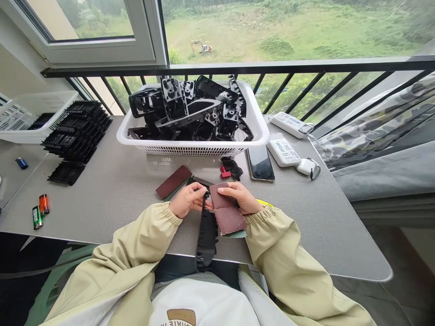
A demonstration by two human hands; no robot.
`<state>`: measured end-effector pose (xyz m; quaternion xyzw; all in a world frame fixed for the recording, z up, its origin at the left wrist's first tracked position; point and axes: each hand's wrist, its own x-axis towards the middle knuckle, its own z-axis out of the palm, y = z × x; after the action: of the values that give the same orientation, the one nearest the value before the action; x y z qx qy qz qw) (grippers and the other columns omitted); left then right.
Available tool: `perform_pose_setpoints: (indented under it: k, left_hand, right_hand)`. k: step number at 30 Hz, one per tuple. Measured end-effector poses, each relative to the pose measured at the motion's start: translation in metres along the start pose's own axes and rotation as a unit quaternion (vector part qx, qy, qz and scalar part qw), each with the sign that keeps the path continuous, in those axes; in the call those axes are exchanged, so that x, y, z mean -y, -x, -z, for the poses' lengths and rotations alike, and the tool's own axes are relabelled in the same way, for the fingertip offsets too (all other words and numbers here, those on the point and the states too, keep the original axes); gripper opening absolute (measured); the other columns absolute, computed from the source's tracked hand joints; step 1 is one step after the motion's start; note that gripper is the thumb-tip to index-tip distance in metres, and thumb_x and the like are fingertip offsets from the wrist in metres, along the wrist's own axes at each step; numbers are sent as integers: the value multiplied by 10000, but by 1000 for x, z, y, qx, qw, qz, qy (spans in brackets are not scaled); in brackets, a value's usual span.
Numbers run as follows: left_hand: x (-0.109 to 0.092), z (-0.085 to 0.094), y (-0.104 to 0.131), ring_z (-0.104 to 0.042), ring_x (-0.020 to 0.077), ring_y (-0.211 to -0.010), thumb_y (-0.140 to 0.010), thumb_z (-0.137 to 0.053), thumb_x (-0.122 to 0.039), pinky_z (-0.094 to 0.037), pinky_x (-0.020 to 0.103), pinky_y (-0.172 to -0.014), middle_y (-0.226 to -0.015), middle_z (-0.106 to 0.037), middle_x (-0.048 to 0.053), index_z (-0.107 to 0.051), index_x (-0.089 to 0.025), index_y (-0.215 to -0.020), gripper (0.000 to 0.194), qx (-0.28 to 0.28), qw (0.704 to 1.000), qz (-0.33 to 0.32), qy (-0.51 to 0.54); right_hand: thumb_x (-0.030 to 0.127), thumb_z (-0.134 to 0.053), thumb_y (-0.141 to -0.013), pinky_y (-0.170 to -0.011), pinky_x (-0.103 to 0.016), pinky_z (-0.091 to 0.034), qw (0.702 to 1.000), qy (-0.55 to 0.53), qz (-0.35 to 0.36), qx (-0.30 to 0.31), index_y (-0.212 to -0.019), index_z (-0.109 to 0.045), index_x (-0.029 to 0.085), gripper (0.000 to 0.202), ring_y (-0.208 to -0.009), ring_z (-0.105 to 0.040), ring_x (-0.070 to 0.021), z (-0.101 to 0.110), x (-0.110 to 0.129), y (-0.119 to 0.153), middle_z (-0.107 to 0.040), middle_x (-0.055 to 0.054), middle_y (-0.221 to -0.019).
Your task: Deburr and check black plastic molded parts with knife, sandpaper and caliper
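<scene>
Near the table's front edge, my left hand (190, 199) is closed on the upper end of a long black plastic part (207, 231), which hangs down past the edge. My right hand (240, 197) pinches a folded piece of reddish-brown sandpaper (230, 220) with a green backing, thumb on top. The sandpaper lies right beside the black part. Behind my left hand rests another reddish-brown sheet (174, 182) with green beneath it. A white basket (190, 147) full of black plastic parts (190, 111) stands beyond both hands.
Stacked black parts (76, 131) and a second white basket (20, 133) are at the left, with batteries (41, 210) nearer. A phone (261, 164), white boxes (284, 150), a black cloth-like item (232, 168) and a red piece (224, 172) lie on the table (306, 226). Railing behind.
</scene>
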<state>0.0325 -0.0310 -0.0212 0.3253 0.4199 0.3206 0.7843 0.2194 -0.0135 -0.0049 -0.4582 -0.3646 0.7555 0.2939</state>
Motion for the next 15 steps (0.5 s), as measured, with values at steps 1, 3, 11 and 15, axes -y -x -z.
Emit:
perform_pose_setpoints:
  k: [1, 3, 11, 15]
  left_hand:
    - [0, -1, 0, -691, 190, -541, -608, -769, -566, -491, 226, -482, -555, -672, 2, -457, -189, -836, 541, -4, 1000, -1, -8]
    - [0, -2, 1, -686, 182, -528, -574, -770, -605, -485, 218, -480, -546, -668, -11, -432, -197, -816, 583, -6, 1000, -2, -22]
    - [3, -3, -1, -679, 173, -518, -551, -747, -653, -459, 195, -448, -536, -669, -14, -415, -200, -800, 613, 10, 998, 0, -65]
    - [3, -3, -2, -653, 137, -485, -537, -752, -653, -453, 183, -448, -562, -690, 3, -424, -193, -796, 622, 0, 998, 2, -69]
  right_hand:
    - [436, -823, -494, -484, -244, -328, 1000, -1, 0, 4, -630, -670, 138, 361, -479, -461, -92, 0, 0, 0, -599, 9, -543]
    - [442, -822, -502, -510, -255, -362, 1000, -2, 2, 15, -629, -670, 142, 360, -494, -486, -104, -1, -1, 1, -609, 4, -552]
    - [441, -796, -515, -497, -246, -315, 998, 57, 1, 31, -567, -626, 147, 343, -488, -455, -92, 1, -3, 0, -589, 8, -538]
    - [407, -785, -511, -468, -231, -253, 997, 72, 3, 17, -498, -568, 156, 332, -452, -380, -66, 4, 3, 1, -505, 46, -463]
